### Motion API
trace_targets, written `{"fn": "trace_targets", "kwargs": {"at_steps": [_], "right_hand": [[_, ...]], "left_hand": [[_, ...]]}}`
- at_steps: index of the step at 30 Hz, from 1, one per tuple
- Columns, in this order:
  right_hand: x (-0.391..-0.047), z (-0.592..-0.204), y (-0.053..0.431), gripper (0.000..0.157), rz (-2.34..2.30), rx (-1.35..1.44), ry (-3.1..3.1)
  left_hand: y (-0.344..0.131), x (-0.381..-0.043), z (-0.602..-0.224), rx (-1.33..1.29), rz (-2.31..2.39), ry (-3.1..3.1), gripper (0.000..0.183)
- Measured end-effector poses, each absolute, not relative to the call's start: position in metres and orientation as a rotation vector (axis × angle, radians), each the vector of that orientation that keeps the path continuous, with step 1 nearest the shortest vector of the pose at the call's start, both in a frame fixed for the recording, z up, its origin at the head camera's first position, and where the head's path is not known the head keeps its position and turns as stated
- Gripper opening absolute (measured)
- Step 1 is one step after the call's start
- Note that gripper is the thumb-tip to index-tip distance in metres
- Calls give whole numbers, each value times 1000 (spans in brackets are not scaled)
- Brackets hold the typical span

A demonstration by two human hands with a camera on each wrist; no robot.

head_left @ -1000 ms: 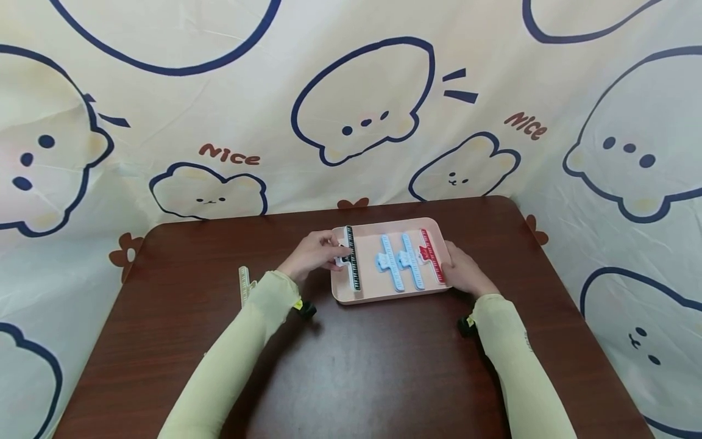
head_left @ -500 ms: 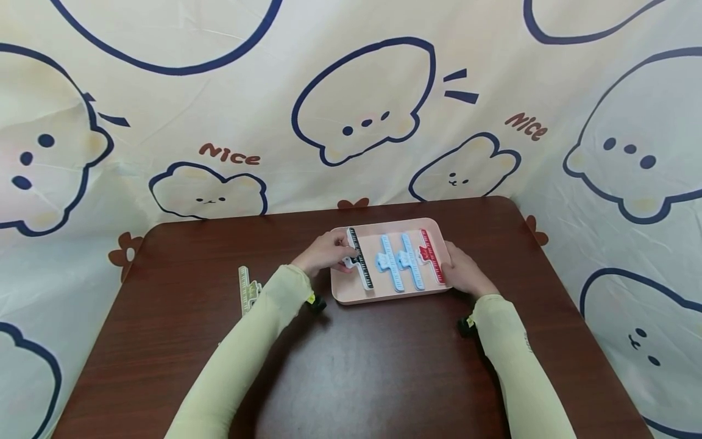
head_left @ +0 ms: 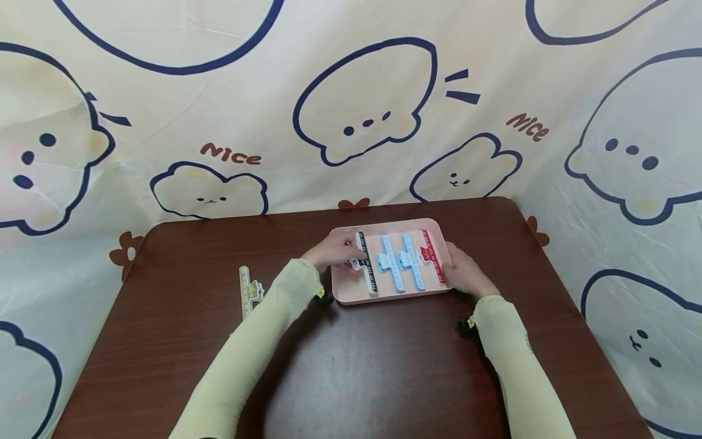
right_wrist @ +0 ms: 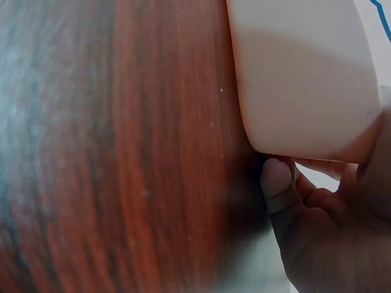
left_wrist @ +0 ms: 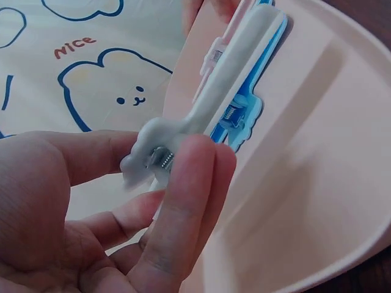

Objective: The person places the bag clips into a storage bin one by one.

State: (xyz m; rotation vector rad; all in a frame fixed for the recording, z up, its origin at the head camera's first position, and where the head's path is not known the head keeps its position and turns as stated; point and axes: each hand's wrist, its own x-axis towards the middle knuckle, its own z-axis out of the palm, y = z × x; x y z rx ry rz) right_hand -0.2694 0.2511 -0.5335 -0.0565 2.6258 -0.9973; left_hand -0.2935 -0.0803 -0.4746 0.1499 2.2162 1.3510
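My left hand pinches a black-and-white ruler clip over the left part of a pale pink tray. In the left wrist view, thumb and fingers hold the white clip by its wavy handle, where a metal spring shows. Two light blue ruler clips and a red one lie in the tray to the right, roughly parallel. My right hand grips the tray's right edge; in the right wrist view its thumb is by the tray corner, and some fingers are partly hidden.
A pale yellow-green ruler clip lies on the dark brown table, left of the tray and beside the left sleeve. A patterned cloth hangs behind the table and along both sides.
My left hand has moved right with the black-and-white clip, from the tray's left edge toward the blue clips. More of the yellow-green clip shows. The right hand and tray have stayed put.
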Motion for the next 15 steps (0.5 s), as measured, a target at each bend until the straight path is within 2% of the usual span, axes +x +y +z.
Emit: {"fn": "trace_targets", "kwargs": {"at_steps": [15], "right_hand": [[-268, -533, 251, 64, -980, -72, 2640]], "left_hand": [[-73, -297, -482, 140, 1287, 2235, 23]]}}
